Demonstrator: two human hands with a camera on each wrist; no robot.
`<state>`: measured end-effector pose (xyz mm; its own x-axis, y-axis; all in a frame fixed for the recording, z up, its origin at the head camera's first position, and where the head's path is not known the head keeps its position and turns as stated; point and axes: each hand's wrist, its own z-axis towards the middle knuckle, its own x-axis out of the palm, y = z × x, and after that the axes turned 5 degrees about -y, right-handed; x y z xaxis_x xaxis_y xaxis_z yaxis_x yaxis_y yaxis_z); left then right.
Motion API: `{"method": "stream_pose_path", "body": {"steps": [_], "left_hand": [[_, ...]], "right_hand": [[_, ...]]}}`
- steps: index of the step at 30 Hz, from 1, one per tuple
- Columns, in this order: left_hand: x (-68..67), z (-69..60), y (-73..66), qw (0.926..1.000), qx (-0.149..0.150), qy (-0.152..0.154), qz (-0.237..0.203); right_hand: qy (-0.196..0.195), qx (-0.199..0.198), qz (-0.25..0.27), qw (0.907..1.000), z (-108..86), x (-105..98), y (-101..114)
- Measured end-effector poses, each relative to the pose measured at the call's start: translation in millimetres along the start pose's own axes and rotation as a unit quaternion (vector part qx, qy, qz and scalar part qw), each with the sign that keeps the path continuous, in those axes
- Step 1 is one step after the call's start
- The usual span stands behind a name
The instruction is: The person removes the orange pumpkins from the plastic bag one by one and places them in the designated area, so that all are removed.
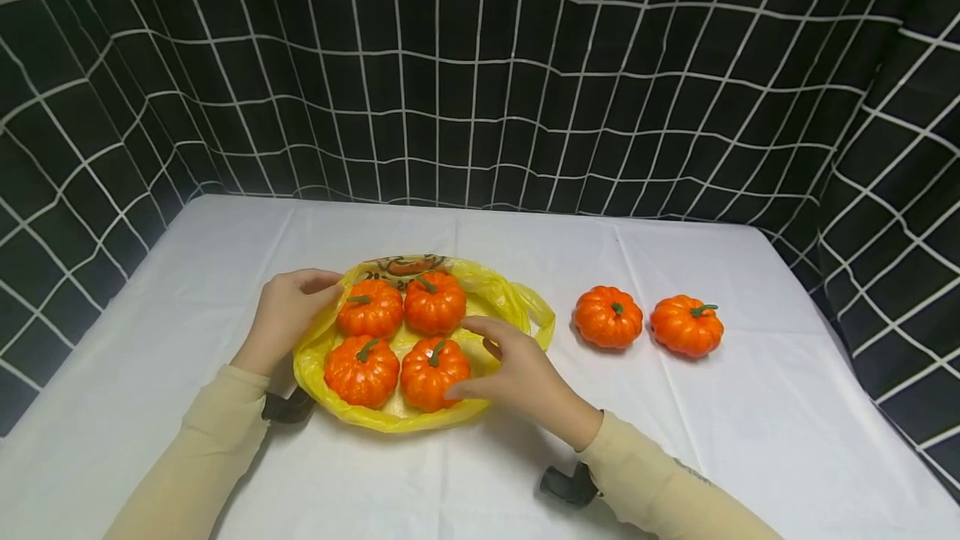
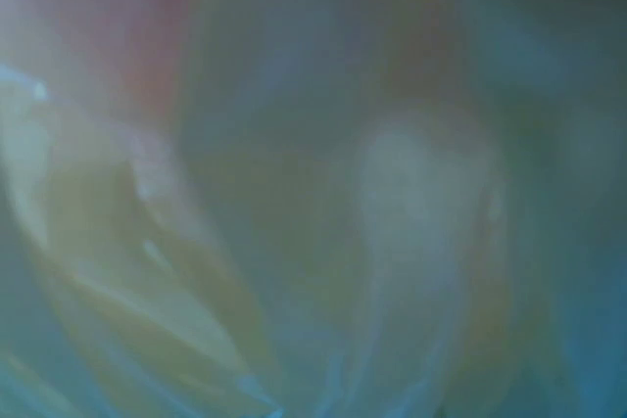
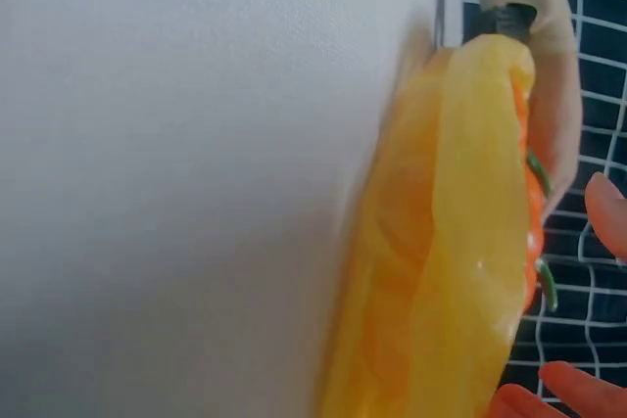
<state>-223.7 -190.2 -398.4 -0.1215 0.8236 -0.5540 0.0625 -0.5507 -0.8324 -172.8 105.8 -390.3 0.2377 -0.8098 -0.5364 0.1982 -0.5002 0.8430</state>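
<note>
A yellow plastic bag (image 1: 416, 423) lies spread on the white table with its mouth wide. Inside it sit several orange pumpkins with green stems, among them a back left pumpkin (image 1: 371, 311) and a front right pumpkin (image 1: 435, 375). My left hand (image 1: 288, 307) pinches the bag's left rim between thumb and fingers; the left wrist view is blurred, with the bag close to the lens. At the bag's right side, my right hand (image 1: 517, 369) reaches over the rim with thumb and fingers spread apart. Its thumb is beside the front right pumpkin; contact is unclear.
Two more orange pumpkins, a nearer one (image 1: 608, 317) and a farther one (image 1: 686, 326), stand on the table (image 1: 757, 407) right of the bag. A black cloth with a white grid (image 1: 480, 90) encloses the table's back and sides.
</note>
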Motion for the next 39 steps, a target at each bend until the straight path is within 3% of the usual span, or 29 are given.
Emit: {"method": "stream_pose_path", "body": {"steps": [12,28,33,39], "left_hand": [[1.8,2.2,-1.0,1.0000,0.004,-0.003,0.005],[1.7,2.1,-2.8,1.0000,-0.005,0.002,0.007],[1.6,2.4,-1.6,1.0000,-0.004,0.002,0.009],[0.5,2.0,1.0,1.0000,0.001,0.000,0.005]], "right_hand": [[0.026,-0.011,-0.027,0.9992,6.3,13,1],[0.033,0.008,-0.074,0.9967,11.1,20,0],[0.020,0.016,-0.066,0.9975,10.7,20,0],[-0.012,0.053,-0.010,0.9985,6.8,6,4]]}}
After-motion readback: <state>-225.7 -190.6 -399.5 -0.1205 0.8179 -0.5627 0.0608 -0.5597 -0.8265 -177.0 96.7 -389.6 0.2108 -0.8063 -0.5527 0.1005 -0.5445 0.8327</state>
